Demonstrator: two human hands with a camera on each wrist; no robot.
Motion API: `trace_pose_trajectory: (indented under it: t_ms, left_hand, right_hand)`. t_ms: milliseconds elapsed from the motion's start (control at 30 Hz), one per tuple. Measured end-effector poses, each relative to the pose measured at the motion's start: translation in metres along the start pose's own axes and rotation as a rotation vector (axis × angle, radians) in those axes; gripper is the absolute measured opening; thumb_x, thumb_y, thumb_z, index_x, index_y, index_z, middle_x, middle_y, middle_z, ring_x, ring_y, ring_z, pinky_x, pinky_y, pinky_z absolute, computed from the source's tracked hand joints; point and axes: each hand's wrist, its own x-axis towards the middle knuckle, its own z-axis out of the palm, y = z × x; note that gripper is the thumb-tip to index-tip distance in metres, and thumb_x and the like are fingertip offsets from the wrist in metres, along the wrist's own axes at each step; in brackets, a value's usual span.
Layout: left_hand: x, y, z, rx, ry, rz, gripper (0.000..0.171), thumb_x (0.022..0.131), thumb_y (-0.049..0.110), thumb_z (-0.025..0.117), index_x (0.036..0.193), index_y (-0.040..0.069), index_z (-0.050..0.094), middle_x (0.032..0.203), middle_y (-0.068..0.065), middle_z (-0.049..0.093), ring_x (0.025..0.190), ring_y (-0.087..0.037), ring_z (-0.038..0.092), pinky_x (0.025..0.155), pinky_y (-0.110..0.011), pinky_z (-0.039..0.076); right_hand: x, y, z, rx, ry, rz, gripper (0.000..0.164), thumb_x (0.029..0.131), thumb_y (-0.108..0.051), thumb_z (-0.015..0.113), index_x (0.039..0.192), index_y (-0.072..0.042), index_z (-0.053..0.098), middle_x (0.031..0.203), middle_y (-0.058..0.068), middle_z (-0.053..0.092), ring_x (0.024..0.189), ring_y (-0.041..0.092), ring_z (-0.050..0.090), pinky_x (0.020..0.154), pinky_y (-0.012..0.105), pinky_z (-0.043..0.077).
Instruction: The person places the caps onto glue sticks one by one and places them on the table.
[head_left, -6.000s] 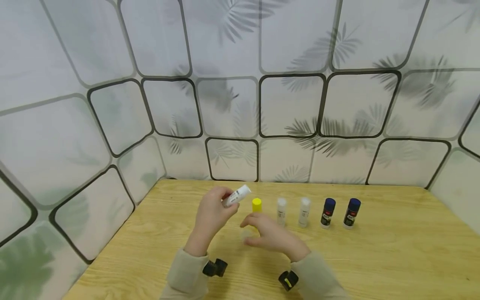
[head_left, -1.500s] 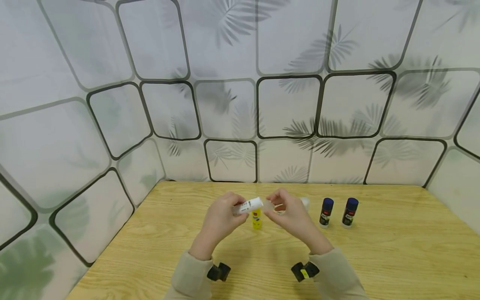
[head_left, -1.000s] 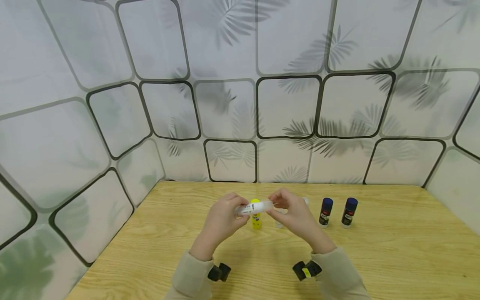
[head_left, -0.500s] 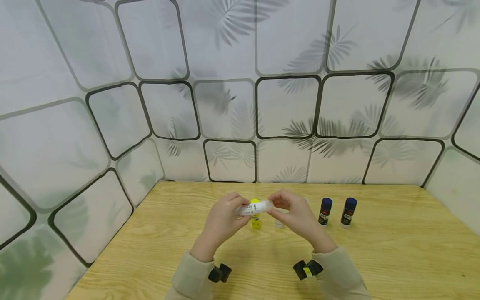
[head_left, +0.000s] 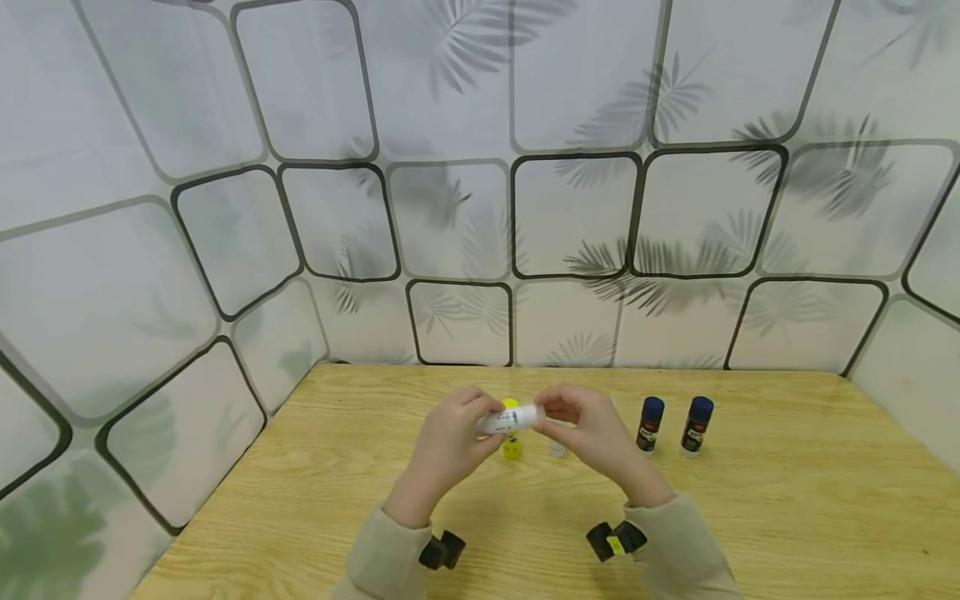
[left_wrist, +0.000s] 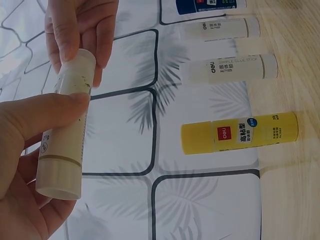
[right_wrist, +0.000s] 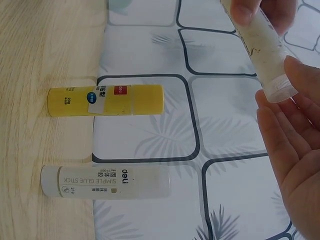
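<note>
My left hand [head_left: 450, 437] grips a white glue stick [head_left: 510, 419] by its body, held nearly level above the table and tipped slightly up to the right. At its other end, the fingers and thumb of my right hand [head_left: 588, 429] pinch the translucent cap [right_wrist: 281, 90], which sits over the end of the stick. Behind the hands stands a yellow glue stick [left_wrist: 240, 134], partly covered by the held one in the head view. Two more white glue sticks, a nearer one [left_wrist: 230, 69] and a farther one [left_wrist: 220, 29], stand beyond it, mostly hidden behind my right hand in the head view.
To the right, two glue sticks with navy caps, one [head_left: 650, 425] beside the other [head_left: 697, 427], stand upright in the same row. The wooden table [head_left: 810, 500] ends at a patterned backdrop [head_left: 457, 321] at the back and left.
My right hand has come up from the table beside the yellow glue stick and brought the translucent cap onto the end of the white stick. The left hand has lowered slightly and tilted the stick flatter.
</note>
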Motion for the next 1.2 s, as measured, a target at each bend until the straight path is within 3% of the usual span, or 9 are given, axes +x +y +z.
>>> trace_pose_trajectory:
  t_ms: [533, 767, 933, 1200]
  left_hand:
    - [0.0001, 0.0027, 0.0033, 0.035, 0.074, 0.078, 0.022, 0.063, 0.013, 0.080, 0.079, 0.008, 0.065, 0.080, 0.000, 0.056, 0.073, -0.012, 0.053, 0.061, -0.021, 0.047]
    - [0.0003, 0.0040, 0.0022, 0.041, 0.094, 0.096, 0.022, 0.063, 0.013, 0.080, 0.079, 0.008, 0.065, 0.079, 0.000, 0.057, 0.072, -0.012, 0.053, 0.060, -0.020, 0.047]
    - [0.0002, 0.0048, 0.0031, 0.030, 0.087, 0.070, 0.022, 0.064, 0.012, 0.079, 0.080, 0.007, 0.065, 0.081, 0.000, 0.057, 0.072, -0.012, 0.053, 0.060, -0.020, 0.047]
    - [-0.0009, 0.0089, 0.0061, -0.032, 0.017, -0.021, 0.022, 0.070, 0.012, 0.073, 0.088, 0.007, 0.062, 0.085, -0.003, 0.059, 0.070, -0.012, 0.053, 0.057, -0.022, 0.046]
  right_hand:
    - [-0.0017, 0.0012, -0.0008, 0.041, -0.011, -0.015, 0.022, 0.077, -0.005, 0.065, 0.099, -0.004, 0.061, 0.094, 0.008, 0.062, 0.086, 0.018, 0.060, 0.072, 0.024, 0.049]
    - [-0.0016, 0.0017, -0.0010, 0.022, -0.009, -0.022, 0.018, 0.080, -0.010, 0.063, 0.098, -0.005, 0.061, 0.090, 0.005, 0.063, 0.077, 0.013, 0.061, 0.065, 0.024, 0.049]
    - [-0.0012, 0.0011, -0.0016, -0.007, 0.000, -0.016, 0.019, 0.082, -0.012, 0.062, 0.099, -0.003, 0.061, 0.088, 0.004, 0.063, 0.074, 0.011, 0.060, 0.063, 0.024, 0.050]
    - [-0.0019, -0.0008, -0.0018, -0.002, 0.038, -0.023, 0.020, 0.083, -0.010, 0.061, 0.101, -0.003, 0.061, 0.091, 0.007, 0.062, 0.078, 0.015, 0.060, 0.064, 0.024, 0.050]
